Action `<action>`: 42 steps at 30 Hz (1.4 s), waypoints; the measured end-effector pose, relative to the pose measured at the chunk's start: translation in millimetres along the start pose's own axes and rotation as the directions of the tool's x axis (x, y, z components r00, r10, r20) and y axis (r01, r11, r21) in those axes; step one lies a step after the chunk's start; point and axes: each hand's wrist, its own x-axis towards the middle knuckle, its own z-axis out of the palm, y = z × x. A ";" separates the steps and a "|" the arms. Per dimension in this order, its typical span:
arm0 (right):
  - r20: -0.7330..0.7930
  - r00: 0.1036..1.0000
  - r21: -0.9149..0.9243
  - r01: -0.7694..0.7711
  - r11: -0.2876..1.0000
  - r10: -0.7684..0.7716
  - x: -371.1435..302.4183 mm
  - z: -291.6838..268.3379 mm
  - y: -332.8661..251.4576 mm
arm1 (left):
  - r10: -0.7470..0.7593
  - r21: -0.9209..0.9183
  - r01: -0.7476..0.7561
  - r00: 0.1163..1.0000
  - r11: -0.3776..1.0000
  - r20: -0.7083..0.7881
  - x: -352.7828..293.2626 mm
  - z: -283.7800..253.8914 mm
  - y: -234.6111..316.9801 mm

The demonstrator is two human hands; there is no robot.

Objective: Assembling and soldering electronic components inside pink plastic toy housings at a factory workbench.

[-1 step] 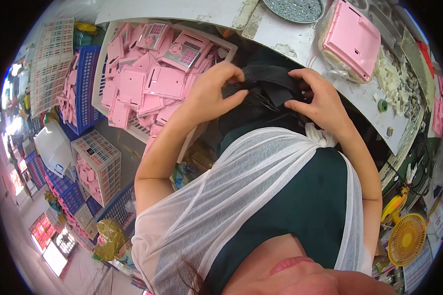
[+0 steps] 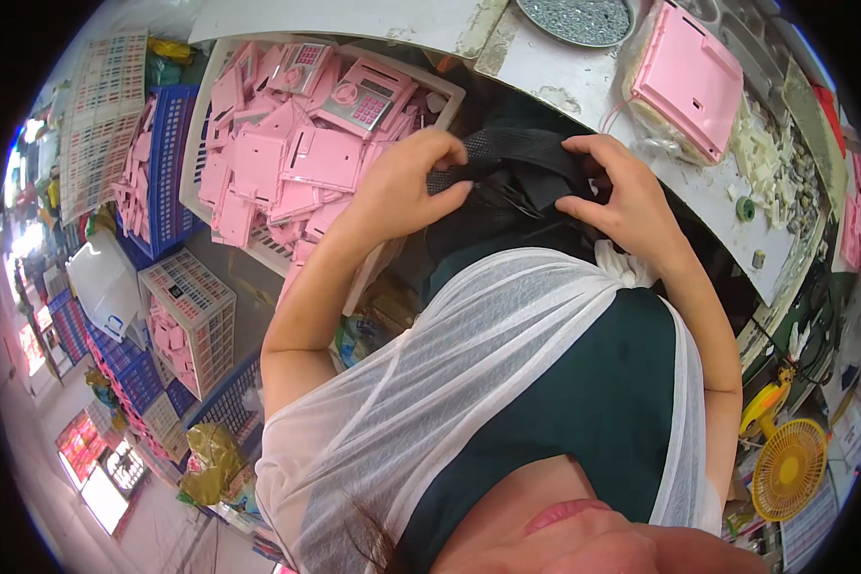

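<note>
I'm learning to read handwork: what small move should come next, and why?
Probably ease the hands slightly apart to spread the black fabric: the left hand and right hand hold opposite sides, and its folds look bunched between them.

Glare bleached the far left; the counter (image 2: 536, 69) looked bright above dark shadow; lines bowed near the rim.

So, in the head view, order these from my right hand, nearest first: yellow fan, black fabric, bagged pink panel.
From your right hand:
1. Black fabric, touching, just left.
2. Bagged pink panel, upper right.
3. Yellow fan, lower right.
</note>
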 end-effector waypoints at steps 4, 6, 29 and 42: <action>-0.188 0.874 -0.249 0.399 0.883 -0.448 10.9 1.0 -16.2 | -0.105 -0.038 0.106 0.994 0.994 0.015 -24.3 2.9 -10.5; -0.116 0.838 -0.268 0.490 0.830 -0.533 18.3 9.3 -23.4 | -0.117 -0.026 0.117 0.993 0.993 -0.006 -29.5 8.6 -6.5; 0.352 0.657 -0.420 0.748 0.514 -0.667 35.9 24.8 -74.2 | 0.144 0.252 -0.157 0.987 0.955 0.068 -39.3 -11.8 6.4; 0.473 0.634 -0.343 0.772 0.535 -0.612 0.0 -15.4 -40.4 | 0.119 0.286 -0.178 0.970 0.942 0.214 -67.9 -28.8 20.5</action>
